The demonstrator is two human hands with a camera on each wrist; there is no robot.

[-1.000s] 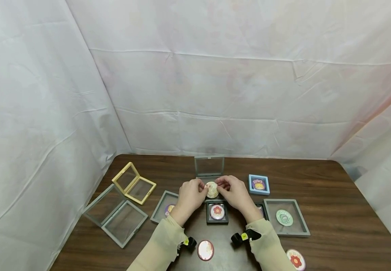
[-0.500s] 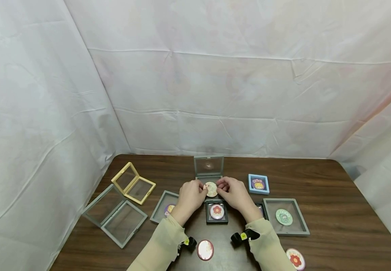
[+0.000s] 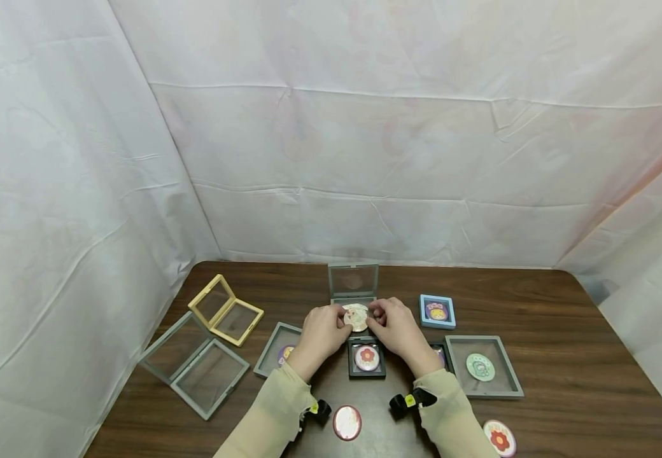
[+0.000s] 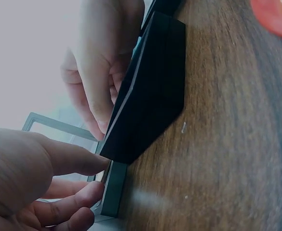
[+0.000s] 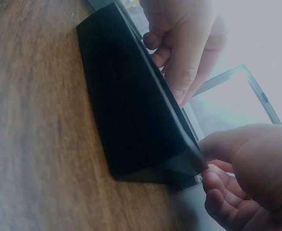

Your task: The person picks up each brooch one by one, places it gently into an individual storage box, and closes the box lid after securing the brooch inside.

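Observation:
A cream round badge [image 3: 356, 317] lies over the base of a grey display case, its clear lid [image 3: 353, 278] standing raised behind. My left hand [image 3: 323, 332] pinches the badge's left edge; my right hand [image 3: 398, 327] holds the right edge with thumb and fingers. Just in front is a black case [image 3: 367, 374] containing a red-flower badge [image 3: 368, 358]. That black case [image 4: 155, 96] hides part of the grey case in the left wrist view. In the right wrist view, the black case [image 5: 131, 106] covers the badge and some fingertips of my right hand [image 5: 256, 168].
At left stand an open yellow case [image 3: 241, 323] and an open grey case [image 3: 211, 378]. A blue case [image 3: 438, 312] and a grey case [image 3: 508, 375] with a green badge [image 3: 480, 367] are at right. Loose badges [image 3: 347, 423] [image 3: 500, 438] lie nearer.
The cream badge has shifted slightly left and lies a little flatter over the grey case. Both hands stay at its edges, with small finger movements; the other things keep their places.

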